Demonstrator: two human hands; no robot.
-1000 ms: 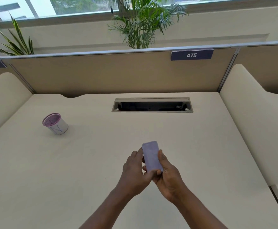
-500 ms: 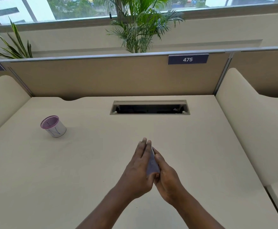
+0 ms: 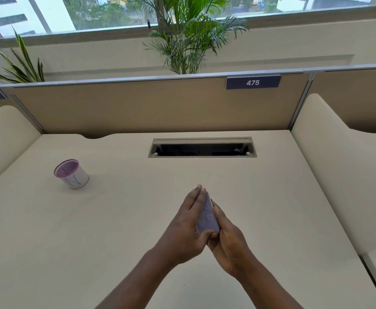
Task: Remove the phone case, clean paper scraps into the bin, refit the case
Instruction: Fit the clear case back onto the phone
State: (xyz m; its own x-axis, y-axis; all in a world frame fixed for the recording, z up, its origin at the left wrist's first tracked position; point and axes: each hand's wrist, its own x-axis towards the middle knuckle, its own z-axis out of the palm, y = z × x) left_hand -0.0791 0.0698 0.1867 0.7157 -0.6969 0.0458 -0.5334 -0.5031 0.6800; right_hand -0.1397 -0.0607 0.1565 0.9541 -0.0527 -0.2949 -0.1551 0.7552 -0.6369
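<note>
Above the near middle of the desk [image 3: 271, 219], clear of its surface, both hands meet around a phone [image 3: 207, 216] in a pale purple case. The left hand [image 3: 185, 228] lies flat along one broad face with its fingers out straight and its thumb hooked under the lower end; the right hand [image 3: 228, 239] presses against the other side, fingers curled along the long edge, so the phone stands on edge, pinched between the two palms. Whether the case is seated fully or partly lifted cannot be told, since the hands cover most of it. No paper scraps show anywhere. A small white bin [image 3: 72, 175] with a pink rim stands well apart, toward the left edge of the desk, and a cable slot [image 3: 201, 148] opens near the far edge. The phone is probably light but rigid, with a glass face that would not take a drop kindly, while the case looks like soft, slightly grippy rubber that should flex at its corners. A sensible hold is along the two long edges, with a thumb working at one corner of the case lip to peel it back, keeping the phone low over the desk in case it slips.
</note>
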